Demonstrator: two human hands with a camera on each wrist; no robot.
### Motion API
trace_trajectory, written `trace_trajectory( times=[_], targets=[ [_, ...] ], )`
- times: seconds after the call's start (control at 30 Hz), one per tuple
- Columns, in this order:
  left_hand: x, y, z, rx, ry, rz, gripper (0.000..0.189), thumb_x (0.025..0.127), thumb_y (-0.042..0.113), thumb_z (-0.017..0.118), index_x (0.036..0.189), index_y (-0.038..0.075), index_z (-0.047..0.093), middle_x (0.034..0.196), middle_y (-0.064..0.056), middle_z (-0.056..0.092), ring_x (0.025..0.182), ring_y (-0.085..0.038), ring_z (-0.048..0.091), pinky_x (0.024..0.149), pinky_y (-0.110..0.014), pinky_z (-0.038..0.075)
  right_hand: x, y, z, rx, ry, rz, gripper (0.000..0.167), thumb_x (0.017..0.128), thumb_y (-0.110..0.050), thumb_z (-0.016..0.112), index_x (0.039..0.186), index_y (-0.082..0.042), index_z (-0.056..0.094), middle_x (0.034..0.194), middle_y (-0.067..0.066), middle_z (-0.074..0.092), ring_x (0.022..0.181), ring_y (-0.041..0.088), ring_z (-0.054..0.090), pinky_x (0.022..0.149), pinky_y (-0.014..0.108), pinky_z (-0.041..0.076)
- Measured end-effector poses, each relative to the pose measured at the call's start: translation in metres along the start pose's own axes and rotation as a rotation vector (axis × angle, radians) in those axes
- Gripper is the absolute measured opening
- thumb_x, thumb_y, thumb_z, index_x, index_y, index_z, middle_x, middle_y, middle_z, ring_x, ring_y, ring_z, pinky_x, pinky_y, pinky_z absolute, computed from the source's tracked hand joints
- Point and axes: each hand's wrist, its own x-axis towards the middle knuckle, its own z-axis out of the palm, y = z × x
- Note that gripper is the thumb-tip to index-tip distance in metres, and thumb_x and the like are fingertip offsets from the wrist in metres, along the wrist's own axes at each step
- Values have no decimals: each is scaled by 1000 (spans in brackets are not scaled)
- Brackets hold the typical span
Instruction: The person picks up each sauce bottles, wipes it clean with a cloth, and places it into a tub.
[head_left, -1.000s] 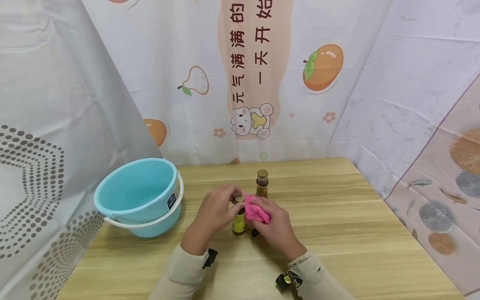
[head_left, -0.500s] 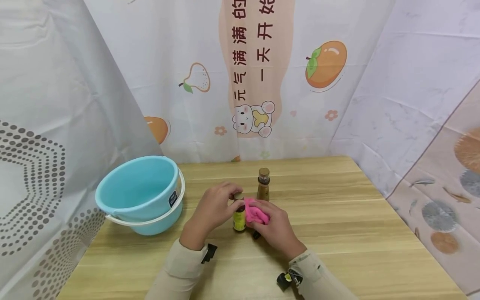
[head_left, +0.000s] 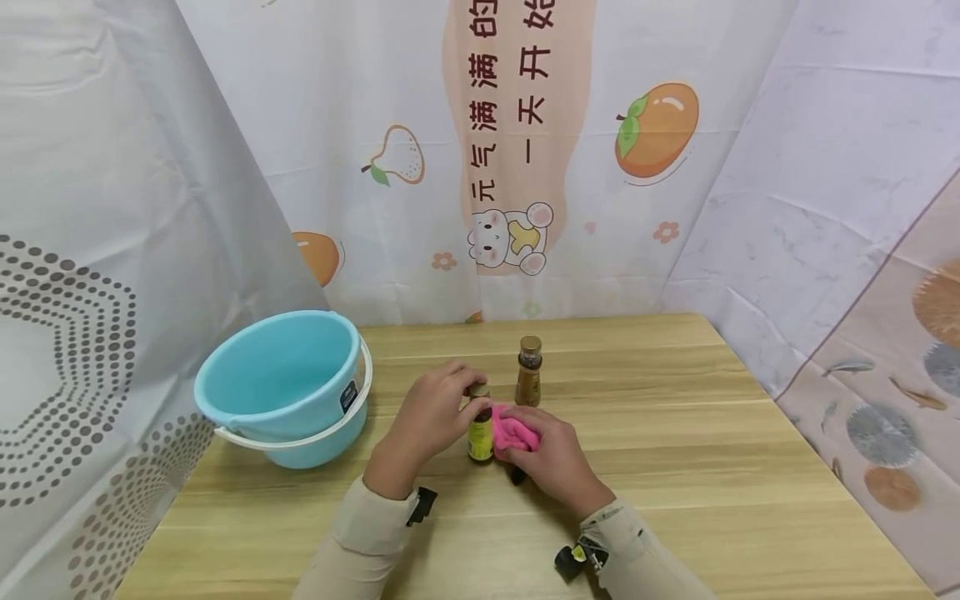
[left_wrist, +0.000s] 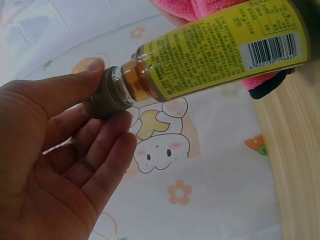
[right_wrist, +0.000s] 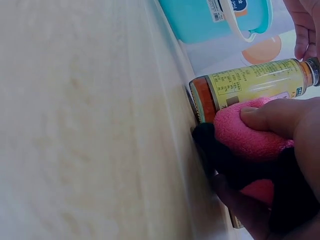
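Observation:
A glass bottle point(head_left: 481, 440) with a yellow label stands upright on the table. My left hand point(head_left: 427, 412) pinches its dark gold cap point(left_wrist: 107, 95) between thumb and fingers, as the left wrist view shows. On the bottle's right side, my right hand point(head_left: 553, 454) grips a bunched pink cloth point(right_wrist: 247, 132), which lies against the label. Fluffy in texture, the cloth has a black strip point(right_wrist: 235, 160) hanging near the table surface. Part of the cloth is hidden inside the right hand.
A second brown bottle point(head_left: 528, 382) with a gold cap stands behind the right hand. To the left is a light blue bucket point(head_left: 300, 454) with a white handle. The wooden table point(head_left: 675, 467) meets printed curtains point(head_left: 360, 250) at the back.
The pink cloth and right hand have moved slightly down along the bottle, baring more of the second bottle behind. The left hand stays at the cap. The head view has shifted a little.

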Motion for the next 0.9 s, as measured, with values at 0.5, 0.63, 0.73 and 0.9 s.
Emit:
trace_trajectory(
  times=[0.5,0.63,0.73,0.9],
  targets=[
    [0,1,3,63,-21,23,23,94,24,79,112,11,76,101,2,62,81,-8,56,72,-26,55,1,6,2,-12,15,19,49,81,-28,91,126,-36,73,134,-14,67,120,8,65,100,35,56],
    [0,0,5,75,-5,18,24,93,25,79,112,11,77,100,1,63,80,-8,56,70,-26,54,2,6,2,13,19,8,51,80,-27,92,127,-34,73,136,-12,67,121,10,65,100,37,56],
    [0,0,6,80,10,13,25,93,25,80,113,10,77,101,0,64,80,-9,57,70,-27,54,3,5,2,36,23,-19,52,81,-26,92,128,-34,72,137,-11,66,122,12,65,100,37,57],
    [0,2,6,69,30,-1,25,93,24,80,113,9,77,100,-1,64,80,-9,56,69,-26,53,5,2,-1,54,68,-57,54,80,-23,92,129,-34,71,138,-12,65,123,13,65,100,38,57]
  ],
)
